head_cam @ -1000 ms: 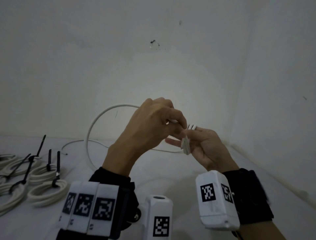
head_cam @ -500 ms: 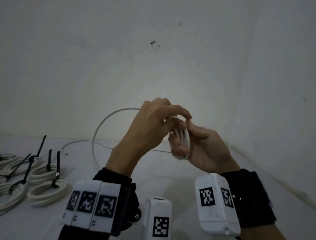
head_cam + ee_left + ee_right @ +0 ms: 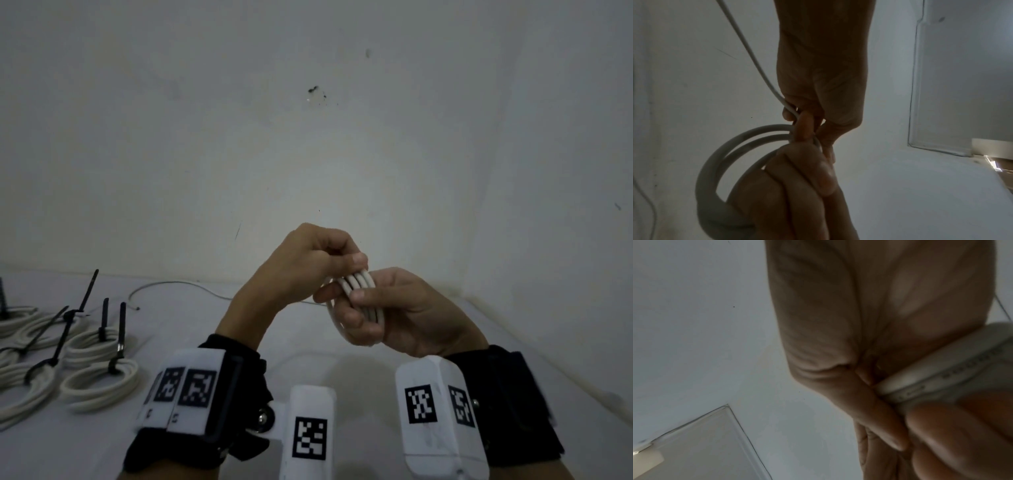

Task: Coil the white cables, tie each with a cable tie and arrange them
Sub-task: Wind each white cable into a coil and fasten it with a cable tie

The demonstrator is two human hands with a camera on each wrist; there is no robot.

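Note:
A white cable [image 3: 359, 286] is wound in several turns around the fingers of my right hand [image 3: 363, 308], whose thumb presses across the turns. My left hand [image 3: 346, 263] sits just above and to the left and pinches the cable's free strand at the top of the coil. In the left wrist view the left hand [image 3: 797, 120] pinches the strand [image 3: 748, 48] above the coil [image 3: 725, 146], which the right hand [image 3: 797, 178] holds. The right wrist view shows the coil [image 3: 941, 369] against the right palm. The thin loose tail [image 3: 171, 283] lies on the table behind.
Several tied white coils [image 3: 99, 383] with black cable ties [image 3: 116, 339] sticking up lie in rows on the white table [image 3: 239, 342] at the left. Walls close off the back and the right side.
The large cable loop that stood in the air at the left has been drawn in and laid on the coil. The left hand dropped onto the coil's top. The tail lies flat.

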